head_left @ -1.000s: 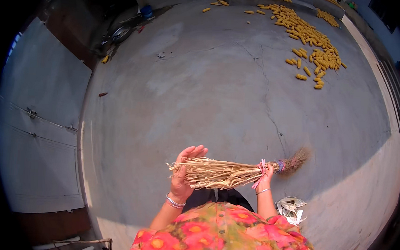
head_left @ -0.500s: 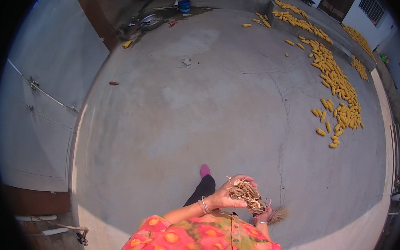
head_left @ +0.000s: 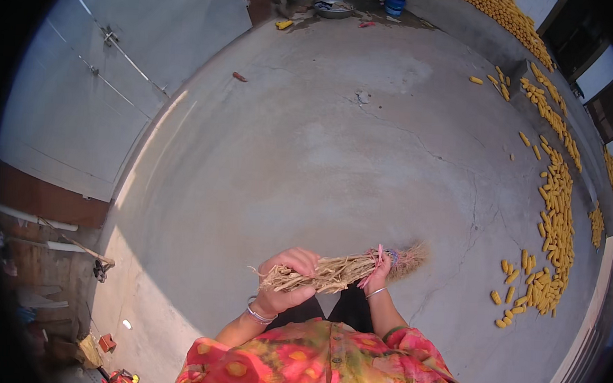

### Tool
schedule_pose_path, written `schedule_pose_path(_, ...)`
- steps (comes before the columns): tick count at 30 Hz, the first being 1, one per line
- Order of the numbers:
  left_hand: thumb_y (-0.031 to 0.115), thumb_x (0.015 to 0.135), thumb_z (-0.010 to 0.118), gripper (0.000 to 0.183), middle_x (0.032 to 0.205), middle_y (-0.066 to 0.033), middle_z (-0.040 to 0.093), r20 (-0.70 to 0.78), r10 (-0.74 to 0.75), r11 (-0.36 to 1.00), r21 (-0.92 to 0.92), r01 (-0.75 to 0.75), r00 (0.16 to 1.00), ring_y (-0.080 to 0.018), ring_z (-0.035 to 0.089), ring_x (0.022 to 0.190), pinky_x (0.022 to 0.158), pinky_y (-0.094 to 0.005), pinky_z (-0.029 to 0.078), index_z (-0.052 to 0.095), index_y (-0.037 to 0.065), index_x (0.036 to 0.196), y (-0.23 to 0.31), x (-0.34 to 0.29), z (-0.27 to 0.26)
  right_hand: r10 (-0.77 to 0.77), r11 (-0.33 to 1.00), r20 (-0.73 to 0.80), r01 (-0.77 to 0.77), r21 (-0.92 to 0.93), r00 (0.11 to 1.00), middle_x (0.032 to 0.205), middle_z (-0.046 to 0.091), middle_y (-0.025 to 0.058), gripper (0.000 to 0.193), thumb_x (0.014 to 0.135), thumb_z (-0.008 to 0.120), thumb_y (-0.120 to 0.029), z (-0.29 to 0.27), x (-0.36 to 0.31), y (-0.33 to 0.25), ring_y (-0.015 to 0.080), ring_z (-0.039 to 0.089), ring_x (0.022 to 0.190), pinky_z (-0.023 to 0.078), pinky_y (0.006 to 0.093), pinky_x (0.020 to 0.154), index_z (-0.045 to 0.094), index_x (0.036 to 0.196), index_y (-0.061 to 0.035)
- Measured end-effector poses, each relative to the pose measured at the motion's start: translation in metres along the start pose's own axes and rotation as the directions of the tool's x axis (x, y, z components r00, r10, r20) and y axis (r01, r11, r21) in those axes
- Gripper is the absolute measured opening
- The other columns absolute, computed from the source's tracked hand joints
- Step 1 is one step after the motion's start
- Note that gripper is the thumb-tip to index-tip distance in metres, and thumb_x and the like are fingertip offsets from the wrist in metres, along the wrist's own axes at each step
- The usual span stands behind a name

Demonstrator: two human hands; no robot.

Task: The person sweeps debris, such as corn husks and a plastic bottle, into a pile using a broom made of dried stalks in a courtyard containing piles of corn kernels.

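A bundle of dry straw stalks (head_left: 337, 273) lies crosswise in front of my body, held off the ground. Its cut ends point left, and a bushy, frayed tuft fans out at the right. Pink ties go round it near the tuft. My left hand (head_left: 289, 279), with a bracelet at the wrist, curls round the cut ends, thumb below and fingers above. Close to the ties, my right hand (head_left: 378, 273) grips the bundle from below. Part of its fingers is hidden behind the stalks.
Corn cobs (head_left: 557, 229) are spread on the concrete floor (head_left: 294, 163) to the right, with more on the steps. A metal basin (head_left: 333, 7) and a blue bucket (head_left: 395, 3) stand far ahead. A grey metal door (head_left: 111, 77) is at left; pipes (head_left: 41, 219) lie below it.
The view has turned to the left. The bundle has swung from pointing its cut ends upward to lying crosswise, and my hands are farther apart, the left one nearer the cut ends' tip.
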State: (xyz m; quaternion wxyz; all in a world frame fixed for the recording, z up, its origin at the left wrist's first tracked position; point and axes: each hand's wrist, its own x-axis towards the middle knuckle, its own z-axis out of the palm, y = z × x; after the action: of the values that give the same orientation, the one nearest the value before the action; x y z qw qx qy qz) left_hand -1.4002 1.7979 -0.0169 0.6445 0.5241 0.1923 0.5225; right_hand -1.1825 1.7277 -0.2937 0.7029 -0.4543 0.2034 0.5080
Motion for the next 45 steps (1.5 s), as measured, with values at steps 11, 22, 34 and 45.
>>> schedule_pose_path(11,0.001,0.067,0.069,0.023,0.092,-0.0107,0.056,-0.467,0.412,0.897,0.357,-0.260,0.782,-0.0257,0.055,0.085,0.084,-0.0456,0.043,0.053,0.006,0.083,0.018,-0.114,0.101,0.576,0.698,0.277,-0.287,-0.656,0.769,0.079,0.060,0.0099,0.042,0.080,0.045,-0.047,0.092,0.001,-0.037,0.0251,0.058,0.074,0.049,0.0386,0.069,0.057,0.088,-0.0069)
schedule_pose_path(22,0.021,0.064,0.081,0.042,0.104,-0.0131,0.061,-0.376,0.525,0.491,0.866,0.089,0.764,-0.0329,0.061,0.101,0.092,-0.0488,0.041,0.050,0.010,0.089,0.110,-0.317,0.234,0.979,-0.004,-0.083,-0.386,-0.922,0.188,0.072,0.062,0.0096,0.045,0.078,0.047,-0.049,-0.008,-0.183,0.093,0.0247,0.061,0.063,0.053,0.0389,0.064,0.060,0.087,-0.0064)
schedule_pose_path(34,0.004,0.062,0.071,0.025,0.063,-0.0025,0.057,-0.561,0.737,0.416,0.816,0.401,0.377,-0.0195,0.058,0.058,0.058,-0.0326,0.046,0.047,0.009,0.069,0.082,-0.324,0.306,0.955,-0.290,-0.296,-0.246,-0.925,-0.010,0.073,0.064,0.0074,0.035,0.079,0.050,-0.039,-0.148,-0.272,0.130,0.0205,0.063,0.064,0.053,0.0361,0.062,0.060,0.084,-0.0067)
schedule_pose_path(45,-0.004,0.062,0.071,0.029,0.074,-0.0068,0.060,-0.417,0.629,0.614,0.784,-0.090,0.656,-0.0228,0.061,0.066,0.065,-0.0382,0.050,0.050,0.007,0.080,0.021,-0.105,0.207,0.974,0.033,-0.083,-0.491,-0.871,0.211,0.070,0.062,0.0095,0.034,0.081,0.048,-0.036,0.092,-0.011,0.010,0.0231,0.061,0.060,0.053,0.0367,0.056,0.058,0.083,-0.0040)
